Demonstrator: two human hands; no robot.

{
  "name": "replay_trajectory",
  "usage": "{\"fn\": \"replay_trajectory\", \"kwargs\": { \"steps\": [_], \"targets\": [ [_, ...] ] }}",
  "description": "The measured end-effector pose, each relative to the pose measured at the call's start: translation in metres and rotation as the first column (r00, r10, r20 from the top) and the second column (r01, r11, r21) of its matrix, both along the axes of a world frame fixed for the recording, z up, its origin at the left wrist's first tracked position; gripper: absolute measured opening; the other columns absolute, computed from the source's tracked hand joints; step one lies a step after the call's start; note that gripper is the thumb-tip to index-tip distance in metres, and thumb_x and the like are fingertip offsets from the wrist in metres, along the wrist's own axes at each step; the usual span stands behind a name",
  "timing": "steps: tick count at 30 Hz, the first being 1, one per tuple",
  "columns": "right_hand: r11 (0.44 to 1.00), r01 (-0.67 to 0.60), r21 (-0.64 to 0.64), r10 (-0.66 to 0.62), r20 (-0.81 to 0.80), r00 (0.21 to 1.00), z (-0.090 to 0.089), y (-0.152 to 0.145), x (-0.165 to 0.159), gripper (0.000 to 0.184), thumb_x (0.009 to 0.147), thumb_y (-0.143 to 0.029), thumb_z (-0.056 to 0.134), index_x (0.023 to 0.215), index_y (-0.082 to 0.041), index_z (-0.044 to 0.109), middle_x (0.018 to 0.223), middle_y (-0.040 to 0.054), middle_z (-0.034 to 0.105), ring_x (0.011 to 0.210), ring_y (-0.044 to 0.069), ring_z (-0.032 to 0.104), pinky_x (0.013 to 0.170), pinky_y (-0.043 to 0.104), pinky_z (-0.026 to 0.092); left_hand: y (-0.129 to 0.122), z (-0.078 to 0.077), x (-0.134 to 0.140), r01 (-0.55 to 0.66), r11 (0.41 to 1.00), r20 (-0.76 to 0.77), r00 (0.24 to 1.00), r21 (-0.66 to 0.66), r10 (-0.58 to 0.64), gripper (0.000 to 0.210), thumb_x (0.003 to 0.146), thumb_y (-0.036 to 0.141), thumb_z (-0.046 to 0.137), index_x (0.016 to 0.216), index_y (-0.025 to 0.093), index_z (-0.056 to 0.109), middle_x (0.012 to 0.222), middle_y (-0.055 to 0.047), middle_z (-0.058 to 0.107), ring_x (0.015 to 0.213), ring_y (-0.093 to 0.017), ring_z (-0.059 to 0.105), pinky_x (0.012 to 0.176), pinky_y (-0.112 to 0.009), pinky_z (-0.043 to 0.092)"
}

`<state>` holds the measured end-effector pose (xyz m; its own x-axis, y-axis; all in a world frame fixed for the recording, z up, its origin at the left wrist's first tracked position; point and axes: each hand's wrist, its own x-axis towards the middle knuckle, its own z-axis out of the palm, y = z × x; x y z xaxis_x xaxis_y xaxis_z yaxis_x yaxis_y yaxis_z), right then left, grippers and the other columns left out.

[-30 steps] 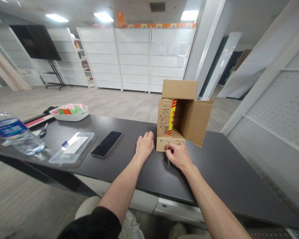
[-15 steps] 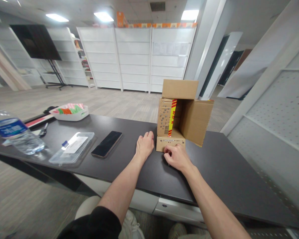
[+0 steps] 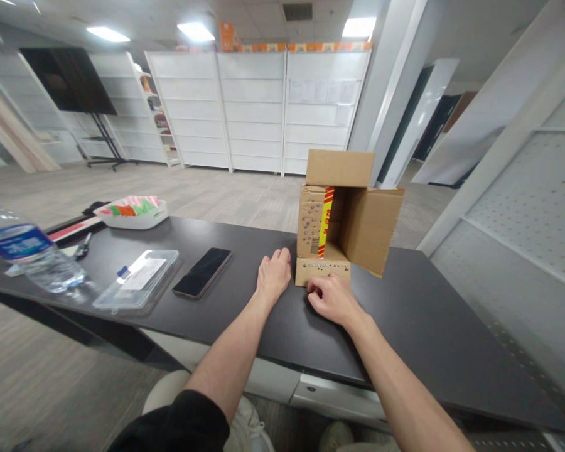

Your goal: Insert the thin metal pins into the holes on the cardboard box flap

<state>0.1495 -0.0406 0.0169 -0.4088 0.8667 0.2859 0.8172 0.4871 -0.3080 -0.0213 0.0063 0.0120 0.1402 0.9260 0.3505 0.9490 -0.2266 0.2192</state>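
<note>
A small cardboard box [image 3: 309,216] stands with its flaps spread, its hollow inside facing me. Yellow-and-red tape and several silvery studs mark its left flap; a row of small holes and studs runs along the lower flap [image 3: 306,274]. My right hand [image 3: 332,299] is at that lower flap, fingers curled in; whatever they may hold is hidden. To the left of the box, my left hand [image 3: 274,274] rests on the dark tabletop, fingers bent and close together, nothing visible in them.
Left of my hands lie a black phone [image 3: 202,272] and a clear plastic case [image 3: 139,282]. Farther left are a water bottle [image 3: 31,254] and a white basket [image 3: 144,218] of colourful packets. A perforated panel [image 3: 532,207] borders the desk [image 3: 433,326] on the right.
My right hand has shifted very slightly left at the lower flap, its fingers still curled. My left hand and the box stay in place.
</note>
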Motion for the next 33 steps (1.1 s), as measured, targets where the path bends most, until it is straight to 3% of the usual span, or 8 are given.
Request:
{"fn": "replay_trajectory", "kwargs": {
  "steps": [33],
  "targets": [
    [0.999,-0.030,-0.031,0.028,-0.076,0.997,-0.0006,-0.0012,0.0013,0.015,0.072,-0.014,0.051,0.076,-0.021,0.064,0.066,-0.0001,0.064,0.067,0.016,0.056,0.063,0.025,0.034,-0.0023,0.0036,0.0006,-0.023,1.000,-0.013,1.000,-0.016,0.023,0.017,0.089,0.017,0.037,0.098,0.023,0.050,0.099,-0.003,0.059,0.078,-0.018,0.055,0.079,-0.033,0.038]
  ]
}}
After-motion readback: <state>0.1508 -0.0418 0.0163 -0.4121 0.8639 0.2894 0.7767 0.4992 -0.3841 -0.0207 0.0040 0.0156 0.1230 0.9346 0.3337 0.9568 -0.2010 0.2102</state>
